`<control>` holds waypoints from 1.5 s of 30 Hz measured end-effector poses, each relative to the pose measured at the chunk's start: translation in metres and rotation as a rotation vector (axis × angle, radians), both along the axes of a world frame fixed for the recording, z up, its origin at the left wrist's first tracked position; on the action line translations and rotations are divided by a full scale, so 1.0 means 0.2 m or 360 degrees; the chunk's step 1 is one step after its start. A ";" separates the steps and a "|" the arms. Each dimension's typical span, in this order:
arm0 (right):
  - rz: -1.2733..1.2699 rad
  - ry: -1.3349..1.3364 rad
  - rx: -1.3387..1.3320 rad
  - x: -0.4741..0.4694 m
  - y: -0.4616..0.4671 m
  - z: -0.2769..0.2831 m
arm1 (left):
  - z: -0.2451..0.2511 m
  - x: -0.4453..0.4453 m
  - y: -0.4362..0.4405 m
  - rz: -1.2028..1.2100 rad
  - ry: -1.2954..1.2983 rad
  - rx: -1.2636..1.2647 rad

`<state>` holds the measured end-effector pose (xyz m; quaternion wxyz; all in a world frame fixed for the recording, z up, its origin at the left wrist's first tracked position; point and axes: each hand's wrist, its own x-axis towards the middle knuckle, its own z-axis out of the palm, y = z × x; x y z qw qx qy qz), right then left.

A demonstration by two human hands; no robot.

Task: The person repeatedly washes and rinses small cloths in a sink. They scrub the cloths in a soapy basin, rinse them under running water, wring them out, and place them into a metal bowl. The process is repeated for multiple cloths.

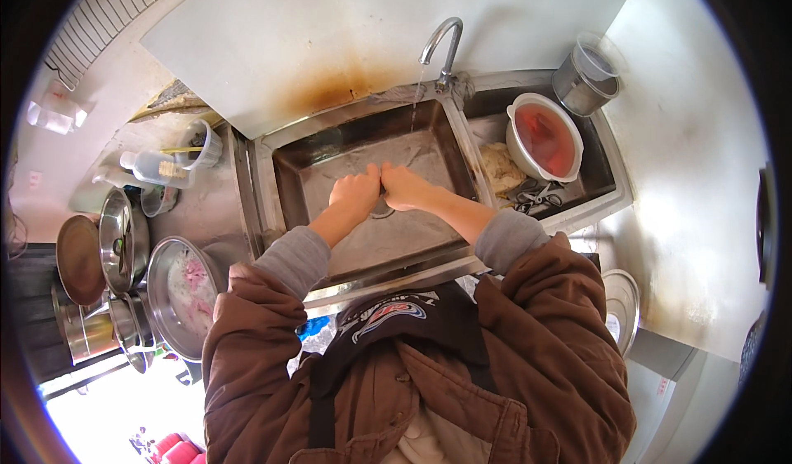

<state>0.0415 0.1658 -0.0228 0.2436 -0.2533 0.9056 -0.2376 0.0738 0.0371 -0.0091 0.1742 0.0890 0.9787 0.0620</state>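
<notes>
Both of my hands meet over the middle of a stainless steel sink basin [334, 250]. My left hand [354, 192] is curled into a fist, knuckles up. Against it, thumb side to thumb side, is my right hand [405, 187], its fingers also curled. A small dark patch shows in the gap between them; whether it is something held or part of the sink is unclear. The round drain [382, 210] lies just below, partly covered by the hands. From the curved chrome faucet [450, 46] a thin stream of water [416, 102] falls into the basin's far right part.
In the smaller right basin are a white bowl [512, 131] of red liquid, a pale cloth-like lump [500, 168] and scissors [539, 198]. A metal pot [572, 90] stands behind. On the left counter are a steel basin with foamy pink contents [185, 297], more bowls [111, 241] and plastic containers [210, 145].
</notes>
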 end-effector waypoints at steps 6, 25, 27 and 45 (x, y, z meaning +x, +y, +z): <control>-0.0193 -0.0449 -0.0407 0.05 -0.01 -0.02 | -0.07 0.06 -0.10 -0.0223 0.0356 0.0051; -0.1018 0.0152 -0.1399 0.29 0.19 -0.07 | -0.08 0.11 -0.25 0.1344 -0.1223 0.2735; -0.0800 0.0577 -0.1151 0.32 0.22 -0.05 | -0.01 0.11 -0.23 0.1369 -0.1028 0.2947; -0.0737 0.0087 -0.1697 0.35 0.40 0.16 | 0.34 0.16 0.14 0.0364 -0.0994 0.2283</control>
